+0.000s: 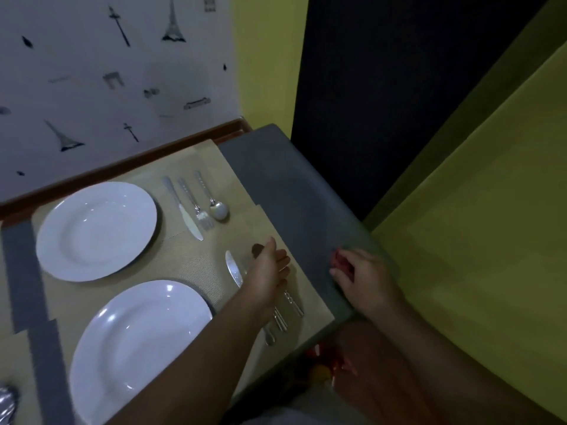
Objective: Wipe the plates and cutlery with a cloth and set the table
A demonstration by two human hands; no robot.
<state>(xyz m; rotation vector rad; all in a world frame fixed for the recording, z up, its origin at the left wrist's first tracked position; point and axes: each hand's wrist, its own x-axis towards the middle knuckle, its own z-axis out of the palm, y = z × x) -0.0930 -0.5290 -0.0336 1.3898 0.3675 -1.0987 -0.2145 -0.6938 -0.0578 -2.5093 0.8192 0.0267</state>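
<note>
Two white plates lie on beige placemats: a far plate (96, 230) and a near plate (139, 348). Right of the far plate lie a knife (184, 210), a fork (196, 204) and a spoon (213, 199). Beside the near plate lies a second knife (233, 268), with two more handles (287, 308) showing from under my left hand (270, 271). That hand hovers flat over this cutlery with fingers straight. My right hand (357, 271) rests at the grey table edge, its fingers curled round a small red cloth (339, 259).
A grey table strip (294, 191) runs along the right side; beyond it is a yellow-green seat (475, 240). A wall with tower prints stands behind the table. Grey tape strips (24, 271) cross the left placemat. A shiny object (7, 403) sits at the bottom left.
</note>
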